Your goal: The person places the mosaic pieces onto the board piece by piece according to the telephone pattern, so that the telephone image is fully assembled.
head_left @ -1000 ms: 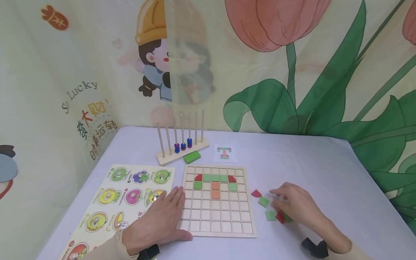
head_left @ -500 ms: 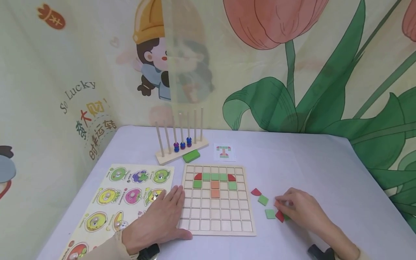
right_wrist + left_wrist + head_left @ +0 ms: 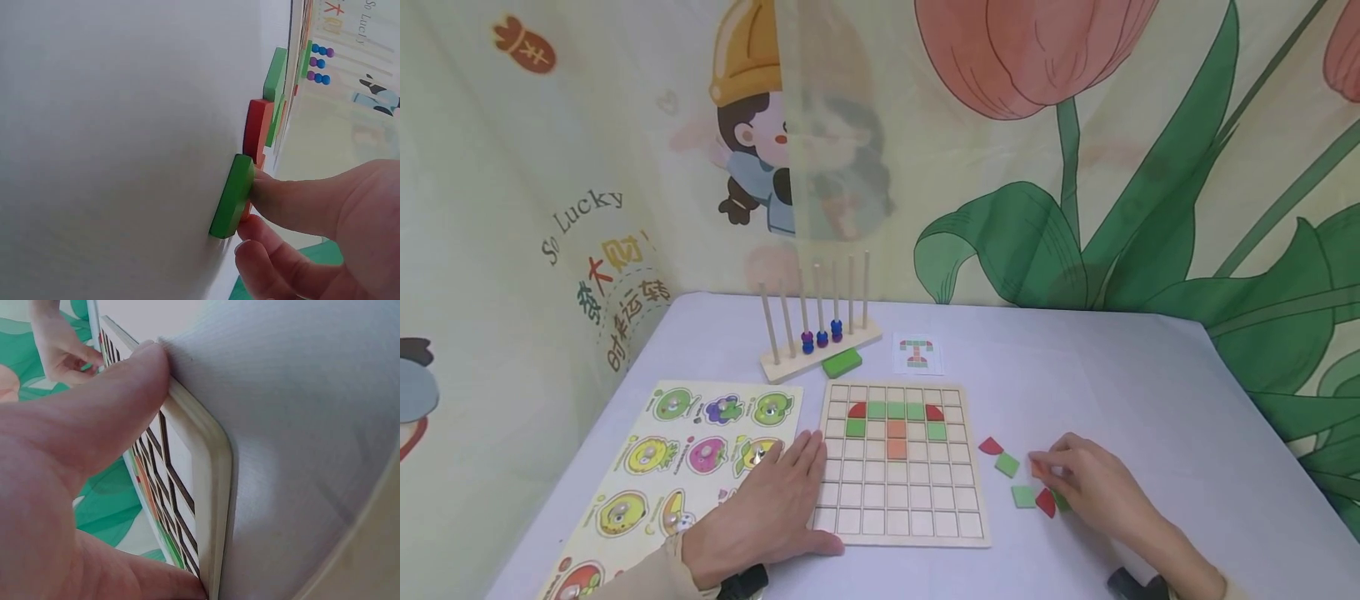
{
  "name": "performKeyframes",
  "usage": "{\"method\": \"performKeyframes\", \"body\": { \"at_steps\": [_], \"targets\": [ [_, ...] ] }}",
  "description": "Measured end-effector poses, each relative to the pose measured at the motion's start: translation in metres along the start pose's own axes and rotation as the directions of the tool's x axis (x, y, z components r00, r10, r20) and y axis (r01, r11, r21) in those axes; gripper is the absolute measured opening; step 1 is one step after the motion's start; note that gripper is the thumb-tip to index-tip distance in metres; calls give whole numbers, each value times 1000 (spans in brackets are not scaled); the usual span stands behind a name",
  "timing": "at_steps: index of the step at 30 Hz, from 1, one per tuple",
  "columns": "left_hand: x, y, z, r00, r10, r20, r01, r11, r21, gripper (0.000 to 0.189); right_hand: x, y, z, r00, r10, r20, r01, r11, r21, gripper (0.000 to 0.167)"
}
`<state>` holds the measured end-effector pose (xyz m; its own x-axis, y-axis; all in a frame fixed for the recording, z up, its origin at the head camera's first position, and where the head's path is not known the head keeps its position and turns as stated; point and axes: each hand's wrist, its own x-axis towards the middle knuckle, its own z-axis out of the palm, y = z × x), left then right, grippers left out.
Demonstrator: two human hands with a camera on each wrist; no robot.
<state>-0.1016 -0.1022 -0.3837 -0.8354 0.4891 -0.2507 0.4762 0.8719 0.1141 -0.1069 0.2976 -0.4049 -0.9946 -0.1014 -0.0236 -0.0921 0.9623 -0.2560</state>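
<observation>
Along the pale, square wooden board [image 3: 897, 497]: left hand [image 3: 771, 504] touches its edge, fingers straight
Right of the board: right hand [image 3: 1093, 483] pinches a flat orange tile [image 3: 1037, 469] between thumb and finger

Pale printed fabric [image 3: 992, 167] hangs across the far side, with a large pink tulip [image 3: 1037, 50] and broad green leaves [image 3: 1157, 217] toward the right. Left of centre is a cartoon figure [image 3: 752, 175] (in a yellow hard hat [image 3: 747, 58]); its right half looks veiled, perhaps by an overlapping layer. The left side drape [image 3: 467, 250] carries "So Lucky" lettering [image 3: 583, 218]. A white cloth [image 3: 1120, 375] covers the table under soft light.
</observation>
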Motion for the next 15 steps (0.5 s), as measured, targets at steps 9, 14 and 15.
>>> {"method": "performKeyframes", "body": {
  "at_steps": [9, 14, 15],
  "targets": [
    [-1, -1, 2, 999, 15, -30, -15, 1000, -2, 118, 0, -4, 0, 999, -13, -38, 13, 1000, -6, 38],
    [0, -1, 3, 999, 16, -31, -16, 1000, -1, 118, 2, -15, -6, 999, -22, -48, 23, 999, 26, 37],
    [0, -1, 3, 999, 15, -29, -15, 1000, -1, 118, 2, -19, -7, 999, -25, -43, 27, 999, 37, 36]
  ]
}}
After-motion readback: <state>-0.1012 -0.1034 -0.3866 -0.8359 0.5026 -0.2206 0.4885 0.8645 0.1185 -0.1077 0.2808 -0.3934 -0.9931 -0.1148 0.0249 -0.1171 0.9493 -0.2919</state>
